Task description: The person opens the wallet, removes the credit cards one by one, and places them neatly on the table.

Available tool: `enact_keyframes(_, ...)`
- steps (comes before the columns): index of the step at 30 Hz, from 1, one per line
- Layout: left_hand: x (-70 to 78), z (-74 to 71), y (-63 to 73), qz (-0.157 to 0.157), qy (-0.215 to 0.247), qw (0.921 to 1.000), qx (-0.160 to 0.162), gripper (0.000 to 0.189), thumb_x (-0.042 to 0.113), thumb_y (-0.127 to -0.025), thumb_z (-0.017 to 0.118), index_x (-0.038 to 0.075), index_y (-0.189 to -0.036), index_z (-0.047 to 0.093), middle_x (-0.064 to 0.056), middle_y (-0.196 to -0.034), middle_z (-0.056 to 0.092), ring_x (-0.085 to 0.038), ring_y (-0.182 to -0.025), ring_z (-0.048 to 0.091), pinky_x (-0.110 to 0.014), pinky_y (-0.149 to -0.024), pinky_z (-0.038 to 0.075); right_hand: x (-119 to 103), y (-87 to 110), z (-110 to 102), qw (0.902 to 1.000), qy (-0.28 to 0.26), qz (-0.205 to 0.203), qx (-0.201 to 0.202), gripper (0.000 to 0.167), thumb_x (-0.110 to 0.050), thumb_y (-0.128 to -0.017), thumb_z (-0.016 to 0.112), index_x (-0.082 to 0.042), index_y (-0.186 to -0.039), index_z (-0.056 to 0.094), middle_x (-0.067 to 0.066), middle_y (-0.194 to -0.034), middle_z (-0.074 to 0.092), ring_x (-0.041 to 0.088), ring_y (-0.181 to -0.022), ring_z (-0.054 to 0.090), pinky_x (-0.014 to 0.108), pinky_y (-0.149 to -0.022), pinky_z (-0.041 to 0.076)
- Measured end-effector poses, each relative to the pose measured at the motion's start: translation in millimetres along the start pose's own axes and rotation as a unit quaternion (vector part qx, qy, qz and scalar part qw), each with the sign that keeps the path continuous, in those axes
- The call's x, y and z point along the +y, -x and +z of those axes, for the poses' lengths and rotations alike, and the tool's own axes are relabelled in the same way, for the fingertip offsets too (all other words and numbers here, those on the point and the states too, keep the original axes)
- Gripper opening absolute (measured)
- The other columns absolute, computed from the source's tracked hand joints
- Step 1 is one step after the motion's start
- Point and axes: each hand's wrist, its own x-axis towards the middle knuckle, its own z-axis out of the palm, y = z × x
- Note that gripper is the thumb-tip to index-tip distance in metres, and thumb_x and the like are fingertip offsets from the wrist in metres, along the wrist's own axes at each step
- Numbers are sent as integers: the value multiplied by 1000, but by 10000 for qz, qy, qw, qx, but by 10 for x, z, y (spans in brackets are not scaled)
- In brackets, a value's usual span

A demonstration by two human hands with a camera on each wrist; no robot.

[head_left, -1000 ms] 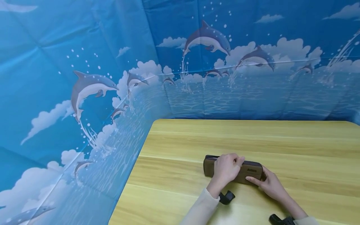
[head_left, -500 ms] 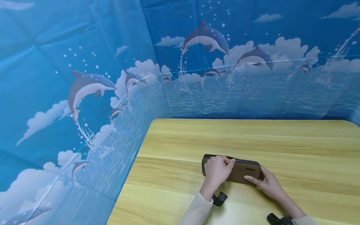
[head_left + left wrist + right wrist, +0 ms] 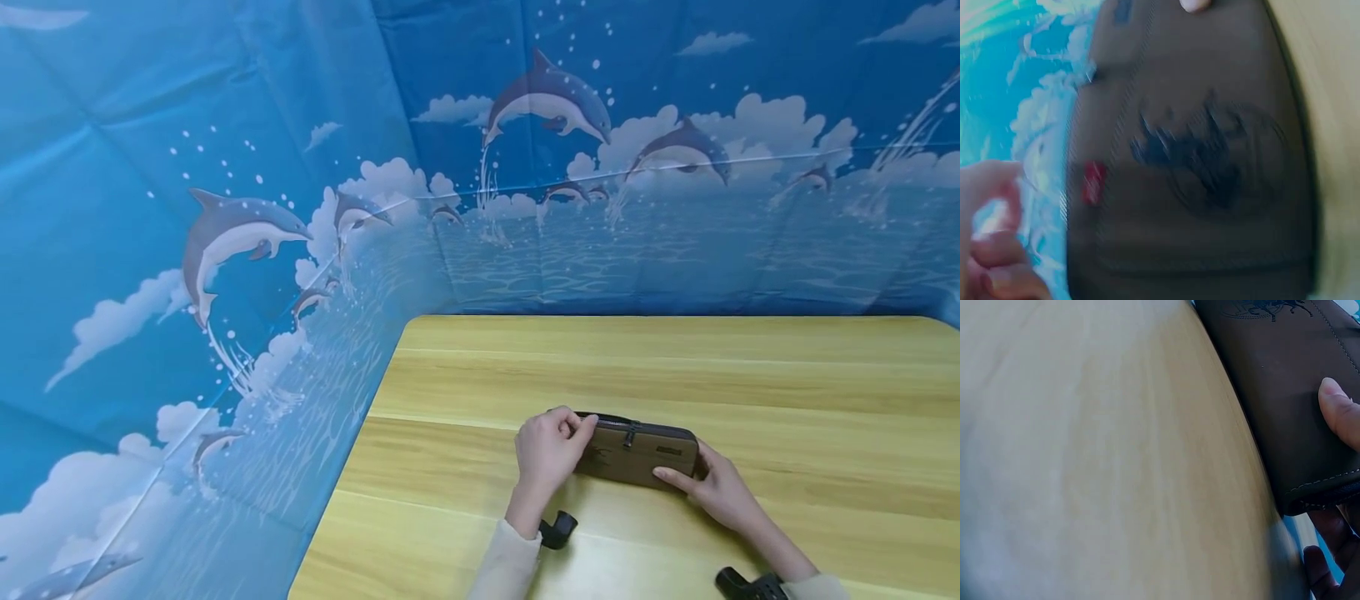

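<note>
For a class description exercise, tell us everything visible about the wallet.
The wallet looks like brown stitched leather, with a dark horse-like print, a red tag and zip along its top, a dark pull hanging. It stands on a long edge on the table. The right hand grips one end; the left hand is at the other, contact unclear.

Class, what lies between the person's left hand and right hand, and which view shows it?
The head view shows it: the brown wallet spans between the left hand and right hand, a dark zipper pull hanging on its near face.
</note>
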Motion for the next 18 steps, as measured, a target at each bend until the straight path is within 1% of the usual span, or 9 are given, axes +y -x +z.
enact_keyframes(2, -124, 0, -15, 164, 503, 9976, 457, 27, 40, -85, 70, 22, -67, 63, 12, -51, 37, 1, -46, 32, -16, -45, 29, -3, -4, -2, 10000, 7, 10, -22, 41, -23, -84, 74, -9, -118, 58, 0, -90, 66, 7, -78, 57, 25, -65, 48)
enact_keyframes(3, -186, -3, -21, 190, 755, 9954, 565, 23, 40, -84, 71, 21, -72, 64, 9, -56, 40, -1, -50, 35, -17, -48, 30, -5, -4, -3, 10000, 3, 18, -37, 41, -23, -84, 74, -9, -118, 58, 0, -90, 66, 7, -77, 57, 25, -64, 47)
enact_keyframes(5, -299, -16, -31, 180, 1197, 9913, 520, 25, 41, -81, 74, 19, -91, 64, 3, -71, 46, -9, -64, 43, -22, -57, 37, -9, -5, -12, 10000, 2, 12, -58, 41, -23, -84, 74, -9, -119, 57, -1, -90, 66, 7, -78, 57, 25, -64, 47)
enact_keyframes(7, -404, -28, -22, 46, 1530, 9882, 103, 49, 44, -77, 77, 22, -115, 57, 1, -92, 49, -15, -85, 46, -30, -71, 41, -10, 3, -18, 9999, -39, 14, -98, 41, -23, -84, 74, -10, -119, 57, -1, -90, 65, 7, -75, 56, 25, -62, 47)
enact_keyframes(10, -534, -40, 19, -300, 1968, 9759, -892, 85, 43, -72, 81, 27, -141, 34, 4, -124, 44, -21, -115, 39, -43, -94, 37, -8, 20, -22, 9998, -146, 10, -128, 40, -21, -85, 73, -10, -120, 56, -1, -89, 64, 8, -70, 54, 25, -58, 45)
enact_keyframes(12, -607, -27, 54, -562, 2247, 9614, -1485, 96, 39, -71, 83, 29, -147, 25, 5, -136, 41, -21, -125, 36, -47, -101, 33, -5, 28, -24, 9997, -177, 18, -152, 41, -21, -85, 73, -11, -121, 55, 0, -87, 63, 9, -67, 51, 26, -55, 43)
enact_keyframes(15, -690, 7, 114, -974, 2453, 9427, -2043, 100, 33, -71, 85, 30, -150, 23, 2, -144, 39, -21, -130, 35, -48, -104, 31, -4, 31, -25, 9996, -207, 61, -187, 41, -22, -86, 72, -10, -121, 55, 0, -86, 63, 9, -64, 49, 26, -53, 41)
enact_keyframes(17, -731, 39, 153, -1117, 2416, 9370, -2262, 100, 32, -70, 85, 32, -150, 24, 0, -148, 35, -22, -133, 33, -49, -104, 31, -4, 31, -26, 9996, -175, 87, -197, 41, -23, -86, 72, -10, -120, 55, 1, -86, 63, 9, -64, 49, 26, -53, 41)
enact_keyframes(18, -749, 57, 170, -1140, 2368, 9364, -2324, 99, 32, -70, 86, 33, -149, 26, 1, -149, 33, -22, -133, 32, -48, -104, 30, -5, 30, -27, 9996, -168, 86, -198, 41, -23, -86, 72, -9, -120, 55, 1, -86, 63, 9, -64, 49, 26, -53, 41)
